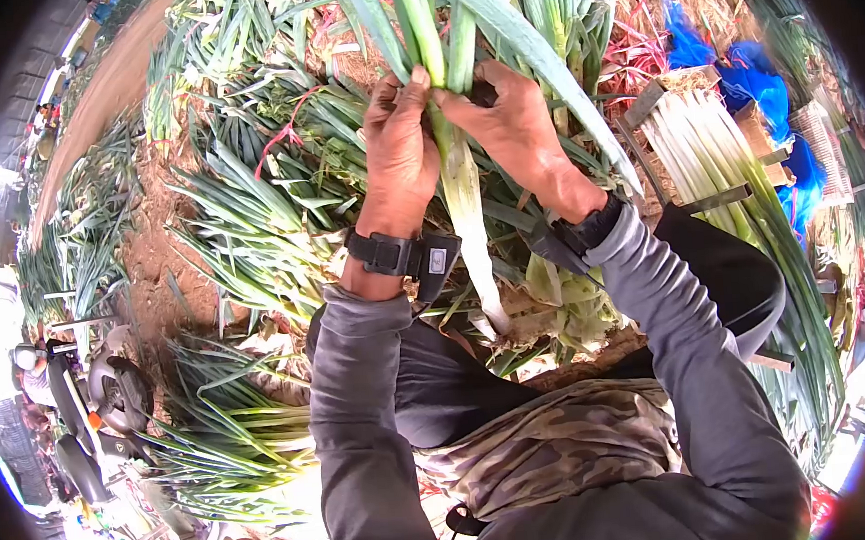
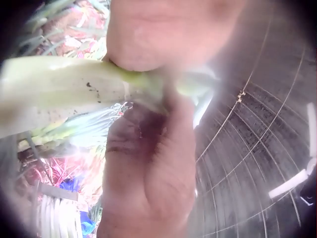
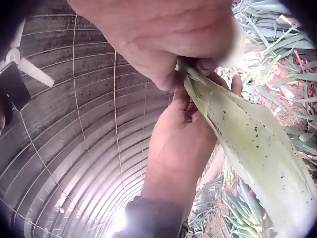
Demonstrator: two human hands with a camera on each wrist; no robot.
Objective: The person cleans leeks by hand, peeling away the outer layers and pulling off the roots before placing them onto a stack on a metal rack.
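One large green onion hangs in front of the person, its white stalk [image 1: 464, 198] pointing down to a rooted end and its green leaves spreading upward. The left hand [image 1: 403, 137] pinches it where the leaves split, thumb uppermost. From the other side the right hand [image 1: 513, 129] pinches the same spot, its fingers curled. Dark specks dot the pale stalk [image 2: 64, 91] in the left wrist view. In the right wrist view the stalk [image 3: 252, 134] looks wide, with a loose outer layer along it, and the left hand [image 3: 181, 144] shows behind the right hand [image 3: 168, 29].
Piles of green onions [image 1: 259, 222] lie at the left on brown ground. At the right, trimmed white stalks [image 1: 710, 145] rest in a rack with metal bars, beside blue plastic [image 1: 755, 77]. Peeled leaves [image 1: 565, 306] lie by the person's legs. A motorcycle [image 1: 110, 388] stands far left.
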